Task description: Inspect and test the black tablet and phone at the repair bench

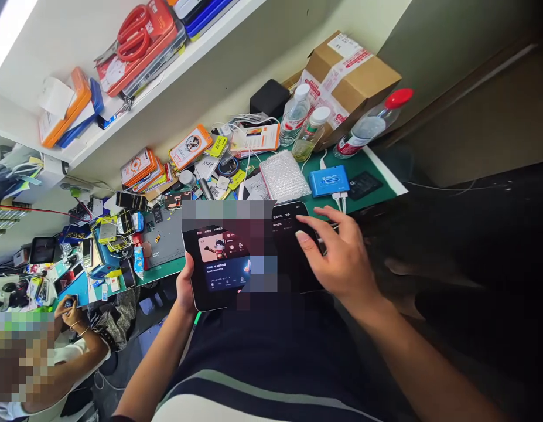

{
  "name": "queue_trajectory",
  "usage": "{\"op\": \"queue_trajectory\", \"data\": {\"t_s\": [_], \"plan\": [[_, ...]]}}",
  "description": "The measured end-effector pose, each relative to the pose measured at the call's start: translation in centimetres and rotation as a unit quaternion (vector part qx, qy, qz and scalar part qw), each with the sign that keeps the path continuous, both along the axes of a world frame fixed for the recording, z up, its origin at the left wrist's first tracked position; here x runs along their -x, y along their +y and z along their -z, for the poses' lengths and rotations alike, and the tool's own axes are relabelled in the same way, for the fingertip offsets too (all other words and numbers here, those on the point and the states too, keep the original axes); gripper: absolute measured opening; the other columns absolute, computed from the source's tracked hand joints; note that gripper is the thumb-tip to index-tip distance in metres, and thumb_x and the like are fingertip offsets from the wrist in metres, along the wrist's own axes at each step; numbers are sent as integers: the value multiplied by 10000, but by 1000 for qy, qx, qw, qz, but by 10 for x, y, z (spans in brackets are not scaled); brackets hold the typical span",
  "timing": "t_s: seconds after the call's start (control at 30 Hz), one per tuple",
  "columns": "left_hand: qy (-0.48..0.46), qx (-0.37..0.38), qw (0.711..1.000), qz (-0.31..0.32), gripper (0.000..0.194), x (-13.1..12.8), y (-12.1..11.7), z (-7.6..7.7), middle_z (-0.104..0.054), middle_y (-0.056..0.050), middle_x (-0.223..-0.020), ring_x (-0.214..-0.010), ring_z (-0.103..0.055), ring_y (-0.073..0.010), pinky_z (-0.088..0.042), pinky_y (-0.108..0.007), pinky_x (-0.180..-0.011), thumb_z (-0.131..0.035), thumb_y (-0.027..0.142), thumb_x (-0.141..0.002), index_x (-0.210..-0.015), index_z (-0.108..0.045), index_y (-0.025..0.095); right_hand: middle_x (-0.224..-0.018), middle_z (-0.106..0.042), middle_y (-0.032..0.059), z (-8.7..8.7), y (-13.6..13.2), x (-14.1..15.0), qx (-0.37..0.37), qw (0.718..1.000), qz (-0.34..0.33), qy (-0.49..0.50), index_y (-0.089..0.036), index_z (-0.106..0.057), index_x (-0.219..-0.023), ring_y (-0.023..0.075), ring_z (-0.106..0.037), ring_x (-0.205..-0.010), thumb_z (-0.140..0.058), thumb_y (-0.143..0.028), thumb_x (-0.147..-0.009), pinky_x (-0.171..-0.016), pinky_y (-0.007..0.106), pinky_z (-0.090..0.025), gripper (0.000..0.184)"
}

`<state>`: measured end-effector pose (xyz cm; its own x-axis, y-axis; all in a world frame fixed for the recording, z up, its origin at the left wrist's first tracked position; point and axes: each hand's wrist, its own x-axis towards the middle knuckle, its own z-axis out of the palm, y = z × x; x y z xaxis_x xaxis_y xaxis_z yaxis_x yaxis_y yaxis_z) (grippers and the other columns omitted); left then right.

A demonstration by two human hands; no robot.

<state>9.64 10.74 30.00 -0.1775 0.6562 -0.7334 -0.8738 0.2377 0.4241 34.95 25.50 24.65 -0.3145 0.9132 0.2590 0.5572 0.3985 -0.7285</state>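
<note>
I hold a dark tablet (218,281) with a lit screen in front of my chest. My left hand (184,287) grips its lower left edge, thumb on the bezel. My right hand (337,255) hovers over the tablet's right half, fingers spread, the index fingertip touching the dark screen area. Part of the screen is blurred out.
A green workbench (363,161) carries a blue box (328,180), a bubble-wrap pouch (283,176), water bottles (295,121), a cardboard box (350,73), phones and small parts. A shelf (135,76) above holds orange cases. Another person (73,351) sits at lower left, hands near a microscope.
</note>
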Motion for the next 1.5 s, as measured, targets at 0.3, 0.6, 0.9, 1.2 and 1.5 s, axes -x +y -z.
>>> {"op": "queue_trajectory", "data": {"t_s": [0.3, 0.6, 0.9, 1.2, 1.5], "plan": [[-20, -17, 1000, 10, 639, -3, -6, 8, -727, -180, -1328, -1259, -676, -377, -406, -568, -1199, -485, 582, -1040, -1429, -624, 95, -1482, -542, 206, 3, 1, 7, -44, 998, -11, -42, -189, -723, -1290, 421, -508, -1406, -541, -362, -1048, -1150, 650, -419, 348], [-16, -7, 1000, 7, 715, -5, -7, 8, -710, -199, -1350, -1301, -644, -399, -375, -585, -1213, -503, 605, -1024, -1516, -535, 87, -1226, -676, 165, -12, -21, -7, -49, 997, 4, 55, -192, -707, -1241, 354, -633, -1225, -589, -277, -1019, -1083, 573, -491, 265], [-44, -59, 996, 56, 728, -18, 1, 0, -641, -225, -1445, -1415, -540, -416, -337, -570, -1242, -546, 600, -1004, -1497, -558, 66, -1436, -578, 165, -41, -44, 58, -37, 979, -193, 45, -242, -641, -1370, 386, -495, -1424, -589, -315, -1017, -1202, 645, -357, 364], [-34, -46, 997, 41, 662, -16, -1, 0, -670, -201, -1415, -1398, -562, -404, -364, -561, -1235, -550, 568, -1017, -1487, -584, 102, -1663, -384, 158, -55, -40, 98, -49, 973, -227, 3, -241, -619, -1442, 410, -281, -1569, -568, -358, -1032, -1250, 680, -235, 430], [-35, -67, 996, 44, 621, -12, 4, 0, -663, -184, -1432, -1453, -509, -377, -312, -566, -1265, -497, 534, -1048, -1485, -584, 100, -1626, -428, 170, -44, -33, 92, -55, 978, -202, -5, -237, -632, -1413, 412, -312, -1557, -567, -342, -1031, -1236, 693, -254, 401]]}}
